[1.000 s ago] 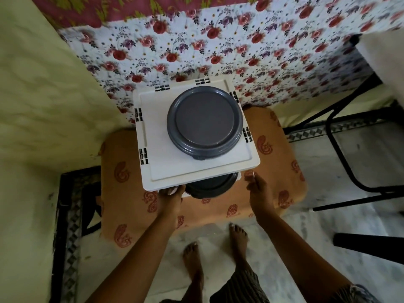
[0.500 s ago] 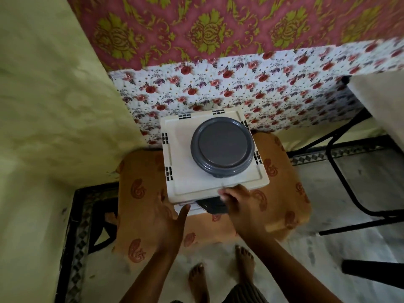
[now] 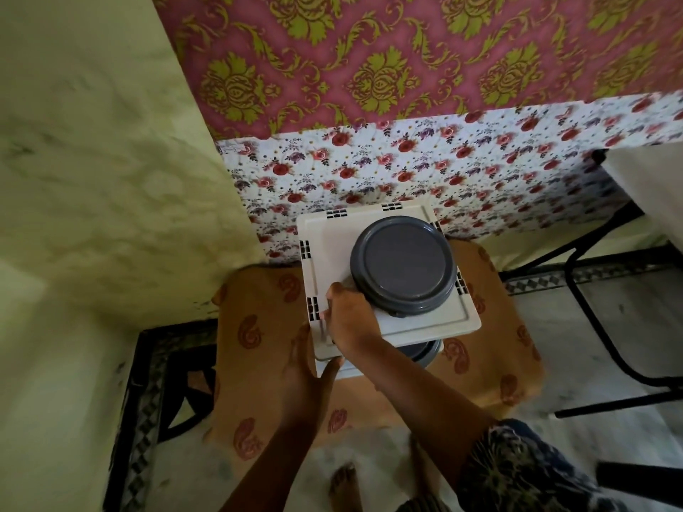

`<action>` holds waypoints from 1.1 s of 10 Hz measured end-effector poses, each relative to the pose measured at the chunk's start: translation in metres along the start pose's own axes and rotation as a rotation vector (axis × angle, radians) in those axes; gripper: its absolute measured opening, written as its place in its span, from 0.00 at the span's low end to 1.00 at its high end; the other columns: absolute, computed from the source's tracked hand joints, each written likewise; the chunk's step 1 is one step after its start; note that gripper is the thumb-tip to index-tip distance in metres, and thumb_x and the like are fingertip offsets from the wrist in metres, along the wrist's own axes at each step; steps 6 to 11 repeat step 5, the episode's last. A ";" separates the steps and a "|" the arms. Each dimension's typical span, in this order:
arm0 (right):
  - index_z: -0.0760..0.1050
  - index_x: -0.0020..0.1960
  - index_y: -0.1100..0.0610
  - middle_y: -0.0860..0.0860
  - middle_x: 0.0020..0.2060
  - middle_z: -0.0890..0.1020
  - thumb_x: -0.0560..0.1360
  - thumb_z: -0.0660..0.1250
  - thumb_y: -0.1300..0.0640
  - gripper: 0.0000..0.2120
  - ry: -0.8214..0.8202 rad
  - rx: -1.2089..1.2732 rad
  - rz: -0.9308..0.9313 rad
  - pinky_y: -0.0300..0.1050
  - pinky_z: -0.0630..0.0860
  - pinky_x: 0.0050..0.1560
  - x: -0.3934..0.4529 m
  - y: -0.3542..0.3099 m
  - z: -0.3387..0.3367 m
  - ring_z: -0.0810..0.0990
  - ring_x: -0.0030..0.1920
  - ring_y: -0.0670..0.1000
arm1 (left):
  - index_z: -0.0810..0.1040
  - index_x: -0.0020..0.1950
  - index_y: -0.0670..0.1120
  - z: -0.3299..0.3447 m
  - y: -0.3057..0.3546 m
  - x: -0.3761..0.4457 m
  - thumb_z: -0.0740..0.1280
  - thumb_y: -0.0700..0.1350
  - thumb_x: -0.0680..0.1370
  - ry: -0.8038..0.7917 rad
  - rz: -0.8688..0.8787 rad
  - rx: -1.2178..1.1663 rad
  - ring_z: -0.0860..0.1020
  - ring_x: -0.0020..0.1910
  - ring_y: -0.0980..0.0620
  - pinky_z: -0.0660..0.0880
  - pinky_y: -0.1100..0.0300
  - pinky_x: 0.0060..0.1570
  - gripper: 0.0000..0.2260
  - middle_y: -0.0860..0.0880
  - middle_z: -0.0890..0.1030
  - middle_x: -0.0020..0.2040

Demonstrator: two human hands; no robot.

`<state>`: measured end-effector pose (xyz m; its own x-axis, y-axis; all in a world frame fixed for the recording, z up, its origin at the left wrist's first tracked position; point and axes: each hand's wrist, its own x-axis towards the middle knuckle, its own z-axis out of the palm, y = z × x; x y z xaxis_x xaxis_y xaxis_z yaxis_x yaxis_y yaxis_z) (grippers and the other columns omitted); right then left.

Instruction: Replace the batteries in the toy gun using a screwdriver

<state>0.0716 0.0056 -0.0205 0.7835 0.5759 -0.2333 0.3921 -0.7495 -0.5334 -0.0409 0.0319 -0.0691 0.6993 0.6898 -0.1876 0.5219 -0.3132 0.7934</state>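
Seen from above, looking down into a room corner: pale yellow-green wall (image 3: 92, 160) on the left, pink wall covering with gold-green damask motifs (image 3: 406, 49) across the top, and below it a white sheet printed with red roses (image 3: 443, 171). Pale marble floor (image 3: 591, 345) with a black patterned border, black metal frame legs (image 3: 576, 290) to the right. In the centre, a low seat draped in orange cloth with red paisley marks (image 3: 266, 327). On top of that, a white square plastic lid or tray (image 3: 425, 323) with small black slots along its edges, corners pointing roughly up-left and down-right. Resting on the tray, a round dark grey lidded container (image 3: 403, 264), flat top facing the camera; a second grey container (image 3: 421, 354) partly visible beneath the tray's near edge. Right hand (image 3: 351, 319) laid over the tray's near left corner, fingers curled down on the rim beside the grey container, gripping the tray. Left hand (image 3: 306, 378) lower, flattened against the side under that same corner, thumb spread, fingers hidden, so grip cannot be told. Bare feet at the bottom edge. Toy gun, batteries and screwdriver nowhere visible, so direction and long axis of the toy cannot be told.
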 end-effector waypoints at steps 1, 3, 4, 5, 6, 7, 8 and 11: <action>0.70 0.57 0.62 0.60 0.51 0.79 0.76 0.63 0.61 0.11 0.021 -0.024 -0.020 0.47 0.75 0.48 0.000 0.000 0.004 0.79 0.52 0.58 | 0.63 0.73 0.46 0.001 -0.005 0.001 0.73 0.45 0.72 -0.013 -0.002 -0.041 0.70 0.67 0.48 0.64 0.57 0.67 0.33 0.47 0.70 0.70; 0.69 0.57 0.60 0.57 0.52 0.77 0.75 0.65 0.56 0.13 0.029 0.042 -0.026 0.45 0.73 0.48 -0.009 0.001 0.003 0.77 0.52 0.56 | 0.67 0.69 0.46 0.000 -0.004 0.001 0.73 0.44 0.71 0.008 0.040 -0.052 0.74 0.62 0.50 0.72 0.50 0.63 0.29 0.48 0.75 0.64; 0.71 0.55 0.59 0.56 0.52 0.76 0.75 0.65 0.57 0.10 0.030 0.122 -0.029 0.41 0.71 0.46 -0.027 0.003 -0.006 0.76 0.49 0.53 | 0.66 0.69 0.47 -0.003 -0.001 -0.001 0.73 0.44 0.71 -0.007 0.056 -0.080 0.74 0.61 0.50 0.71 0.56 0.62 0.29 0.47 0.74 0.64; 0.73 0.55 0.57 0.52 0.51 0.77 0.76 0.64 0.57 0.08 0.148 0.238 -0.018 0.37 0.74 0.48 -0.060 0.014 -0.015 0.76 0.47 0.48 | 0.60 0.73 0.45 -0.005 0.005 -0.002 0.72 0.44 0.72 -0.011 -0.016 -0.066 0.69 0.67 0.45 0.64 0.59 0.64 0.32 0.44 0.68 0.70; 0.73 0.55 0.57 0.52 0.51 0.77 0.76 0.64 0.57 0.08 0.148 0.238 -0.018 0.37 0.74 0.48 -0.060 0.014 -0.015 0.76 0.47 0.48 | 0.60 0.73 0.45 -0.005 0.005 -0.002 0.72 0.44 0.72 -0.011 -0.016 -0.066 0.69 0.67 0.45 0.64 0.59 0.64 0.32 0.44 0.68 0.70; 0.73 0.55 0.57 0.52 0.51 0.77 0.76 0.64 0.57 0.08 0.148 0.238 -0.018 0.37 0.74 0.48 -0.060 0.014 -0.015 0.76 0.47 0.48 | 0.60 0.73 0.45 -0.005 0.005 -0.002 0.72 0.44 0.72 -0.011 -0.016 -0.066 0.69 0.67 0.45 0.64 0.59 0.64 0.32 0.44 0.68 0.70; 0.73 0.55 0.57 0.52 0.51 0.77 0.76 0.64 0.57 0.08 0.148 0.238 -0.018 0.37 0.74 0.48 -0.060 0.014 -0.015 0.76 0.47 0.48 | 0.60 0.73 0.45 -0.005 0.005 -0.002 0.72 0.44 0.72 -0.011 -0.016 -0.066 0.69 0.67 0.45 0.64 0.59 0.64 0.32 0.44 0.68 0.70; 0.73 0.55 0.57 0.52 0.51 0.77 0.76 0.64 0.57 0.08 0.148 0.238 -0.018 0.37 0.74 0.48 -0.060 0.014 -0.015 0.76 0.47 0.48 | 0.60 0.73 0.45 -0.005 0.005 -0.002 0.72 0.44 0.72 -0.011 -0.016 -0.066 0.69 0.67 0.45 0.64 0.59 0.64 0.32 0.44 0.68 0.70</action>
